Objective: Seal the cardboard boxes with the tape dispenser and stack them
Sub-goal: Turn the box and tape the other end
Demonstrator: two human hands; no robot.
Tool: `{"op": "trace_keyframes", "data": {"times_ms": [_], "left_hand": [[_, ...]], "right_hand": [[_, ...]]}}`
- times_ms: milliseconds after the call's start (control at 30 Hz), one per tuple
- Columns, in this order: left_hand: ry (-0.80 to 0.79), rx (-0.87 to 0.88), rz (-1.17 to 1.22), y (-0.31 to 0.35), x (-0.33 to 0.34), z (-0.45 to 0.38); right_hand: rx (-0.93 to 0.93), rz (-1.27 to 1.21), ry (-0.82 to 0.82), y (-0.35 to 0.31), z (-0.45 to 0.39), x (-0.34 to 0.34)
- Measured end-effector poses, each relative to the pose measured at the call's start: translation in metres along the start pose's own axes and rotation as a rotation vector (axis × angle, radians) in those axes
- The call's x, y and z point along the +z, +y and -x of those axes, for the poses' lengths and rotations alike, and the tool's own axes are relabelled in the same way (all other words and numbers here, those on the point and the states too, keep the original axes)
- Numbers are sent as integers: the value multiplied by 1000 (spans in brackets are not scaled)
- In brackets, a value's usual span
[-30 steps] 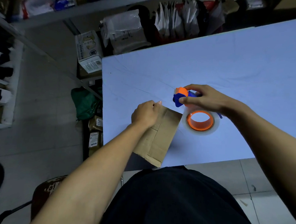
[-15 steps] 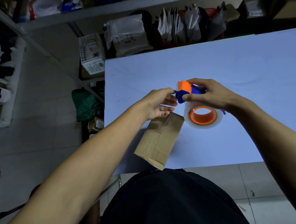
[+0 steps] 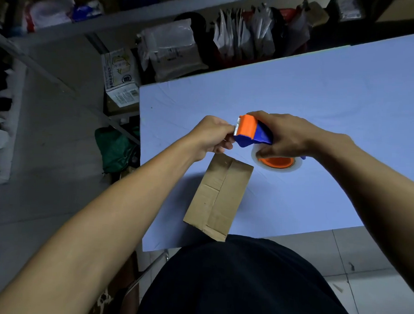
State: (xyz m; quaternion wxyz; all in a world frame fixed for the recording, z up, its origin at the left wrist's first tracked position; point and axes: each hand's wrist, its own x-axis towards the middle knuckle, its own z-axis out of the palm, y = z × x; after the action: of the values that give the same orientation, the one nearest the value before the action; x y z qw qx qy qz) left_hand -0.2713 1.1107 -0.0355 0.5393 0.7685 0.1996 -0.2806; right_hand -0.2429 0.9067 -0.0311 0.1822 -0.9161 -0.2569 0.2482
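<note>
The cardboard box (image 3: 219,196) lies flat at the tabletop's (image 3: 324,95) near edge, long axis running away. Beyond it, the right hand (image 3: 286,137) grips the tape dispenser (image 3: 252,133), blade pointing left; left hand (image 3: 214,138) pinches there.

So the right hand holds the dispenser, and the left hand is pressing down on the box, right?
Not quite: in the head view the left hand is off the box, fingers at the dispenser's toothed edge. The right hand does hold it.
</note>
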Motion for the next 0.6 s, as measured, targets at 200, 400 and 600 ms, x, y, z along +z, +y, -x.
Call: {"op": "trace_keyframes", "data": {"times_ms": [200, 400, 600], "left_hand": [[-4, 2, -94, 2, -3, -5], [12, 50, -120, -2, -4, -6], [-1, 101, -155, -14, -1, -2]], "right_hand": [[-12, -47, -9, 6, -3, 3], [-39, -78, 48, 15, -1, 7], [23, 78, 90, 10, 11, 12]]}}
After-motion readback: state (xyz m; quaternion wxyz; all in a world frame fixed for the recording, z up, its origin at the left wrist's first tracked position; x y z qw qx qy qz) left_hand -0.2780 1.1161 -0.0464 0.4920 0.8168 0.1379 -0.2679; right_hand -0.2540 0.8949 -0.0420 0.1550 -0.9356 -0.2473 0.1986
